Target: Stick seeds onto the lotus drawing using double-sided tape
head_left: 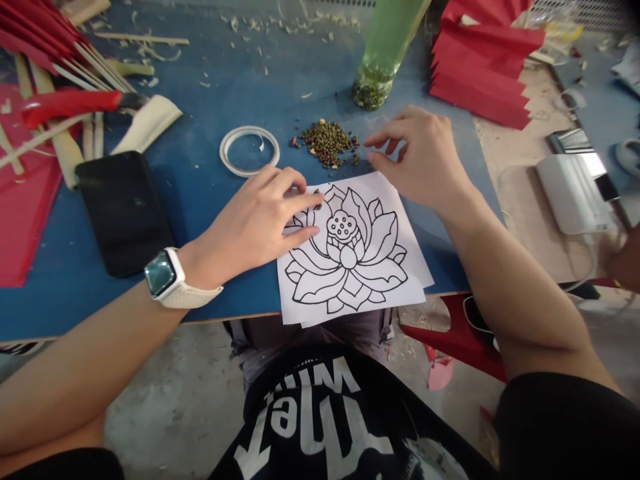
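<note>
A sheet of white paper (300,303) with a black-outlined lotus drawing lies at the table's near edge, over another sheet. My left hand (255,217) rests on its upper left part, fingers apart. A few small dark beans (319,200) sit by the left index fingertip, on the drawing. Above the sheet is a pile of green and reddish beans (327,141). My right hand (420,157) is just right of this pile, thumb and index finger apart, with nothing visible between them. A roll of double-sided tape (223,152) lies flat left of the pile.
A black phone (123,213) lies on the blue table (200,80) at left, near a red-handled tool (75,107) and wood pieces. A green-tinted bottle (387,53) stands behind the beans. Folded red paper (485,73) and a white power bank (573,193) are at right.
</note>
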`<state>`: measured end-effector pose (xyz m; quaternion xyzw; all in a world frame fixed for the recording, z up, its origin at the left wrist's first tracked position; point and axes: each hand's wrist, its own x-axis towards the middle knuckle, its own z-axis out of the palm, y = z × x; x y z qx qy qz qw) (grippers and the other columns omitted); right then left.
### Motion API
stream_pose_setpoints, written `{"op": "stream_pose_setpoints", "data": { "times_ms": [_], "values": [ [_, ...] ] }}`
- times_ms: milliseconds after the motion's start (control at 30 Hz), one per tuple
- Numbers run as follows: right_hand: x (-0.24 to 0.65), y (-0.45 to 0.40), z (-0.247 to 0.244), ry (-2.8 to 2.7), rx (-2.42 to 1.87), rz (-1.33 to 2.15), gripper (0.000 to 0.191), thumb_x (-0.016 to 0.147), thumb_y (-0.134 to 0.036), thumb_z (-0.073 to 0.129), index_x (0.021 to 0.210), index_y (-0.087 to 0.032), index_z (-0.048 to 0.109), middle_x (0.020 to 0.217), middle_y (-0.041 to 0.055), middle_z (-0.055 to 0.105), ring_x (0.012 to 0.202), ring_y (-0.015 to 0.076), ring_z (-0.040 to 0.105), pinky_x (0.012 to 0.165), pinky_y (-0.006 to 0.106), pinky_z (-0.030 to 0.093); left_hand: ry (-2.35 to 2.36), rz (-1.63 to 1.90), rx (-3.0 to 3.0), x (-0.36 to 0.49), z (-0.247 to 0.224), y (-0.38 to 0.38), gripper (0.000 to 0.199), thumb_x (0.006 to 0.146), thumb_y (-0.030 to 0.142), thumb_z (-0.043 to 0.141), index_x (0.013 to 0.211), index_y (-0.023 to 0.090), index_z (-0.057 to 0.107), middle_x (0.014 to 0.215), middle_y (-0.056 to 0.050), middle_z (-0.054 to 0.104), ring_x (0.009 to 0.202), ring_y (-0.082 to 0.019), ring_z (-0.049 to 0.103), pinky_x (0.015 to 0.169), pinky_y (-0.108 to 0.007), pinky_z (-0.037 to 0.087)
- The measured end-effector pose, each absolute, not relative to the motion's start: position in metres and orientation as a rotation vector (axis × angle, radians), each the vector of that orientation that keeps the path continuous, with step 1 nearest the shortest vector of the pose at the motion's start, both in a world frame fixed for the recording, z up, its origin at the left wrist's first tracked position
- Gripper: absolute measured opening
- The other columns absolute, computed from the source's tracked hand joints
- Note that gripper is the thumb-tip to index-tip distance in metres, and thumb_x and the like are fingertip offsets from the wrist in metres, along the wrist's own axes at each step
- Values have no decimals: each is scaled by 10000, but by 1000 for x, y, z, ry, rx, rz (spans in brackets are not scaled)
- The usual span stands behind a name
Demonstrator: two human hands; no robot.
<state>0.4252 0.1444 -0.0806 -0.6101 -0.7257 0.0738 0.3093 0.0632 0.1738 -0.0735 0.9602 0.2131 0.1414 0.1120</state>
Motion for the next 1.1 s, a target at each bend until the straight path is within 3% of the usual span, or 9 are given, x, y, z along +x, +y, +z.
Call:
{"op": "stream_pose_setpoints", "data": {
  "times_ms": [133, 233, 333, 467, 767, 933, 1100],
  "values": [
    [435, 149, -84, -1956, -1614, 246, 135, 1140, -518, 976, 1166, -386, 992, 1171, 108, 883, 955, 376, 833, 1042, 654, 708, 696, 418, 2786, 65, -80, 173, 464, 1210, 389, 892, 1646, 232, 878, 1552, -176, 803, 1462, -453, 765, 1384, -735, 617],
    [431, 152, -86, -2008, -1582, 219, 88, 1124, -385, 958, 1197, -386, 1008, 1213, 91, 915, 927, 331, 803, 1045, 619, 705, 719, 435, 2767, 66, -83, 173, 692, 1199, 396, 908, 1844, 234, 719, 1595, -187, 800, 1507, -471, 759, 1429, -759, 580],
    [425, 155, -87, -2084, -1563, 157, 230, 1095, -254, 917, 1259, -383, 1013, 1281, 94, 921, 1018, 320, 793, 1096, 595, 686, 727, 451, 2752, 65, -85, 173, 835, 1185, 408, 929, 1924, 205, 598, 1645, -210, 791, 1538, -491, 758, 1451, -772, 558],
    [416, 157, -84, -2126, -1606, 151, 214, 1119, -220, 880, 1209, -382, 987, 1319, 108, 893, 1221, 384, 809, 1198, 637, 675, 742, 450, 2729, 65, -86, 172, 796, 1182, 415, 927, 1877, 189, 613, 1669, -224, 781, 1566, -509, 752, 1455, -780, 552],
    [403, 148, -80, -2177, -1702, 160, 152, 1192, -235, 728, 1177, -338, 839, 1408, 153, 851, 1407, 430, 720, 1264, 642, 627, 728, 466, 2740, 67, -85, 170, 776, 1175, 419, 935, 1842, 175, 622, 1653, -219, 798, 1562, -476, 756, 1436, -734, 586],
    [415, 162, -105, -2134, -1417, 156, 110, 1124, -210, 777, 1108, -319, 774, 1255, 151, 794, 1257, 367, 703, 1148, 552, 604, 711, 500, 2755, 67, -88, 171, 735, 1169, 424, 945, 1793, 167, 655, 1639, -229, 809, 1531, -460, 769, 1396, -701, 622],
    [398, 150, -95, -2055, -1346, 291, 73, 1117, -242, 783, 1115, -314, 796, 1212, 107, 781, 1111, 328, 740, 1064, 554, 635, 694, 518, 2726, 67, -89, 172, 648, 1172, 438, 926, 1724, 188, 697, 1619, -213, 816, 1528, -454, 766, 1386, -689, 625]
  ]
}}
